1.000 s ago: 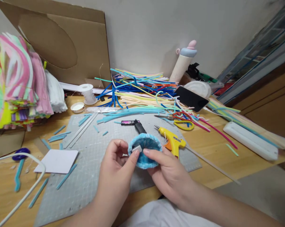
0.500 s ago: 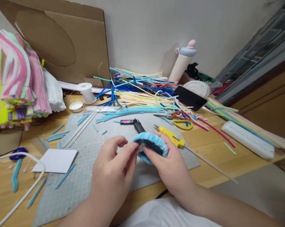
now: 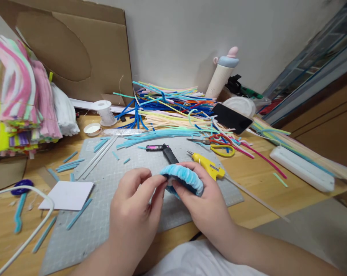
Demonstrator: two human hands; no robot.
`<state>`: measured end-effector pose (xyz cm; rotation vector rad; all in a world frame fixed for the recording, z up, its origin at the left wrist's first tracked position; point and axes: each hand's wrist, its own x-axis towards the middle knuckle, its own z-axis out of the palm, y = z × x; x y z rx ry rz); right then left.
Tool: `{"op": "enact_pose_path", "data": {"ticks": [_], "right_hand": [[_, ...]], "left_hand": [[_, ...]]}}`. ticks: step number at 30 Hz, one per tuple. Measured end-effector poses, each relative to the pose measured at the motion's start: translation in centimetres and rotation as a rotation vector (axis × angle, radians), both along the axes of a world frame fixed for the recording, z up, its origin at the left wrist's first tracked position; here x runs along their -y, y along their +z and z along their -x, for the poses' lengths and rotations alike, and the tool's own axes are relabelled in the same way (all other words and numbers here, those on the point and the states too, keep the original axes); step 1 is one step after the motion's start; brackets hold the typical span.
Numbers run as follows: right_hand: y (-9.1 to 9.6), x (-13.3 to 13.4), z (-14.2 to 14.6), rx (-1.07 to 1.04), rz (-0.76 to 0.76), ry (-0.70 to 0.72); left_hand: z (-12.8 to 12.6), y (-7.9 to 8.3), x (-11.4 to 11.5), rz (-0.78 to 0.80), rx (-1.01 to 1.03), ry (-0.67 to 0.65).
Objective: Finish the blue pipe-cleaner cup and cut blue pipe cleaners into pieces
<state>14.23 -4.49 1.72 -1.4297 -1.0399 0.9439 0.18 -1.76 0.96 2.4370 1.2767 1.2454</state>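
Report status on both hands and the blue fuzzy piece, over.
Right hand holding blue fuzzy piece, tilted. Left hand at its left edge, grip unclear. Yellow glue gun just beyond right hand.

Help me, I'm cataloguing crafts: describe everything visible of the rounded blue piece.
The rounded blue piece has a fluffy, ribbed, light-blue rim resembling chenille around a dark inside with a pale patch. It is held tilted above the mat. The right hand grips it, thumb inside; the left hand touches its left edge.
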Motion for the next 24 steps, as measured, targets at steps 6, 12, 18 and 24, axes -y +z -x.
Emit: {"op": "enact_pose_path", "data": {"ticks": [6, 12, 18, 24], "right_hand": [[-0.41, 0.22, -0.17, 0.042, -0.029, 0.006], [-0.63, 0.37, -0.23, 0.108, -0.055, 0.041], [-0.37, 0.47, -0.43, 0.150, -0.072, 0.070], [0.12, 0.66, -0.48, 0.129, -0.017, 0.088]], "left_hand": [[0.16, 0.22, -0.29, -0.125, -0.151, 0.014], [0.20, 0.50, -0.51, -0.129, -0.226, 0.000], [0.18, 0.55, -0.55, -0.121, -0.274, -0.070], [0.09, 0.40, -0.13, -0.170, -0.323, -0.099]]}}
